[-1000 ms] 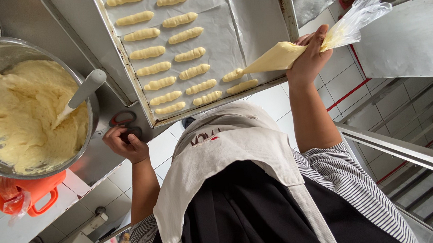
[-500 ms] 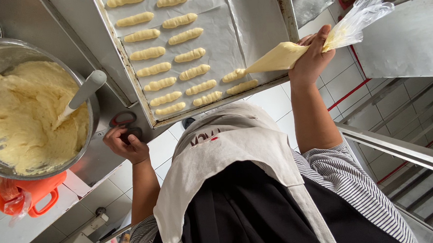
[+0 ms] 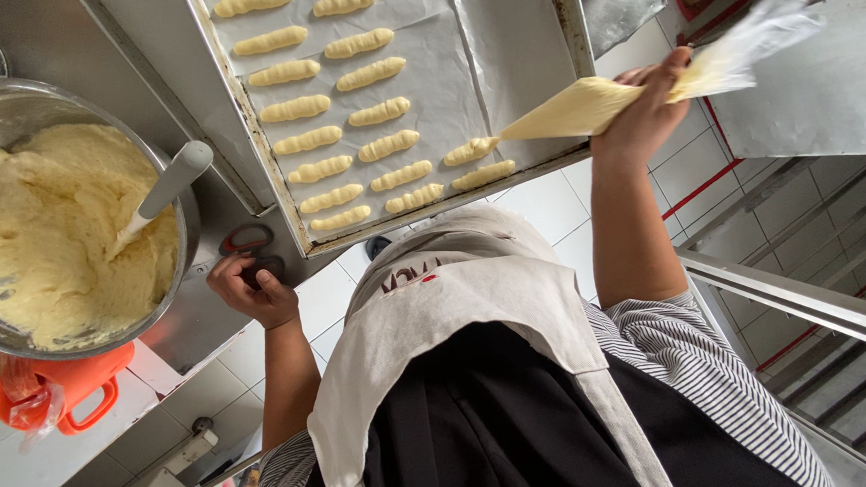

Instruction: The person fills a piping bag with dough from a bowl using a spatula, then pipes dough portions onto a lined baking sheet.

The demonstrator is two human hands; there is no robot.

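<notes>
Right hand point(image 3: 645, 110): fingers clamped on the dough-filled piping bag point(image 3: 585, 109), its tip touching a part-piped dough finger point(image 3: 471, 151) on the lined baking tray point(image 3: 570, 24); little has shifted since a second ago, so piping reads as ongoing. Left hand point(image 3: 251, 290): fingers curled over scissors point(image 3: 251, 253), grip unclear. Tray's far end cut off.

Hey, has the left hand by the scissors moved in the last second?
No. The left hand is in the same spot as before, its fingers at the scissors, just as close to the metal mixing bowl and the baking tray.
</notes>
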